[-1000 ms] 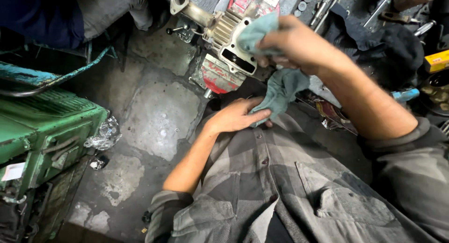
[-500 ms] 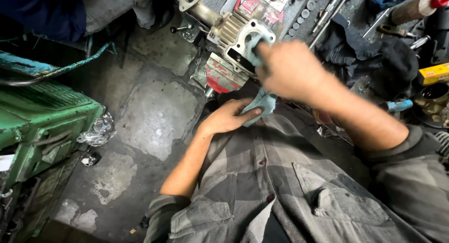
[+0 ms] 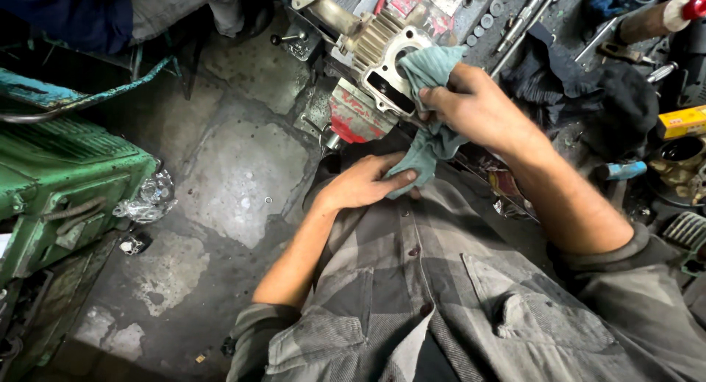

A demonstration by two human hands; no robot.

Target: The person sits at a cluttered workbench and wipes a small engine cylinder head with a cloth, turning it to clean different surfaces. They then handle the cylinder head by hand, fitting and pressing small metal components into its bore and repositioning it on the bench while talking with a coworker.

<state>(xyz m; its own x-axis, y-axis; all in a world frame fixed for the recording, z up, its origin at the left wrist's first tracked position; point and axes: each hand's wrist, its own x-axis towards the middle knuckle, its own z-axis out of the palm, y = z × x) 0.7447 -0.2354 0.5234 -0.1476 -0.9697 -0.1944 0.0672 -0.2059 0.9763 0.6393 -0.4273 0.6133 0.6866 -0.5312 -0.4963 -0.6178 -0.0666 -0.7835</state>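
The person wears a grey plaid shirt of coarse, woven cloth, checked in lighter and darker grey squares, filling the lower middle and lower right of the frame. A row of small dark buttons runs down its front placket, and a flapped chest pocket sits at the lower right, with another patch pocket at the lower middle. The cloth looks worn and smudged with grime. Both sleeves are rolled up into thick cuffs: the left sleeve bunches at the bottom of the frame, the right sleeve at the right edge. Below the cuffs the forearms are bare. The left hand and right hand wear no gloves, rings or watch.
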